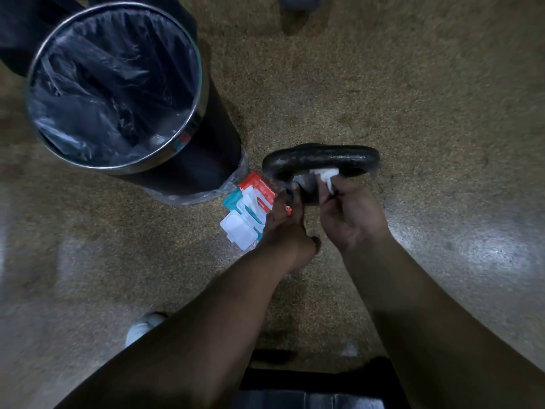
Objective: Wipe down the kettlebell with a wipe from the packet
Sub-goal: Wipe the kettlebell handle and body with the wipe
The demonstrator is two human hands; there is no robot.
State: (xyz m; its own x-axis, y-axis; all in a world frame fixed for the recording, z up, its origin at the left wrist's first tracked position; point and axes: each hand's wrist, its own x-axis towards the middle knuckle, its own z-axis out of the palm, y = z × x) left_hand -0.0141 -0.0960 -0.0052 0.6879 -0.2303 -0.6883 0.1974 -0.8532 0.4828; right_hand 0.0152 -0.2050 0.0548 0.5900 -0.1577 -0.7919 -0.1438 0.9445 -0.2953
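one black kettlebell (320,156), glossy; crumpled white wipe (326,176) touching it.

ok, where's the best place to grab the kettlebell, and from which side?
Probably the handle: the kettlebell stands upright with that thick bar on top, running across the view. Come from above and curl the fingers round the bar. The body below looks rounded, a poorer hold. The right hand presses the wipe just under the bar, so clear that first.

There is one kettlebell (321,157), one wipe (328,176), one packet (250,208), one bin (218,149), one white shoe (144,326), and two hands: left hand (283,228), right hand (351,216).
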